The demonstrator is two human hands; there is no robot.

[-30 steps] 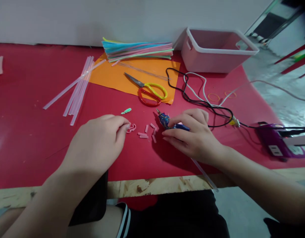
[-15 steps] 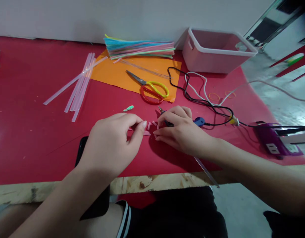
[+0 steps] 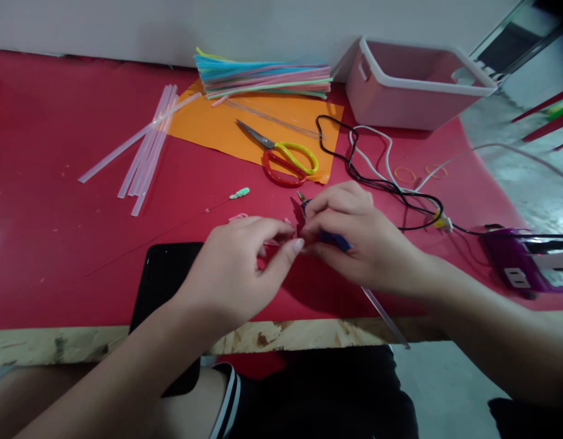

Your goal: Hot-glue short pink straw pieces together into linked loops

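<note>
My left hand (image 3: 249, 262) is closed in a pinch, thumb against forefinger, on a small pink strip (image 3: 295, 232) that its fingertips partly hide. Close beside it, my right hand (image 3: 350, 231) curls around the blue glue gun (image 3: 335, 239). The gun's metal nozzle (image 3: 301, 196) points away from me, and a clear glue stick (image 3: 384, 317) runs out behind, past the table edge. More short pink pieces (image 3: 238, 217) lie by my left fingers, partly covered. Beyond them is a small mint-green piece (image 3: 239, 193) on a thin wire.
Scissors (image 3: 286, 160) lie partly on orange paper (image 3: 194, 131). Behind are coloured pipe cleaners (image 3: 263, 79) and a pink bin (image 3: 400, 103). Pale pink sticks (image 3: 147, 146) lie left. A black phone (image 3: 165, 280) sits by my left wrist. Cables (image 3: 377, 183) run to a purple power strip (image 3: 514, 262).
My left hand has moved right, its fingertips now close to my right fingers. My right hand has shifted slightly right over the glue gun and curled around it. The view has shifted a little.
</note>
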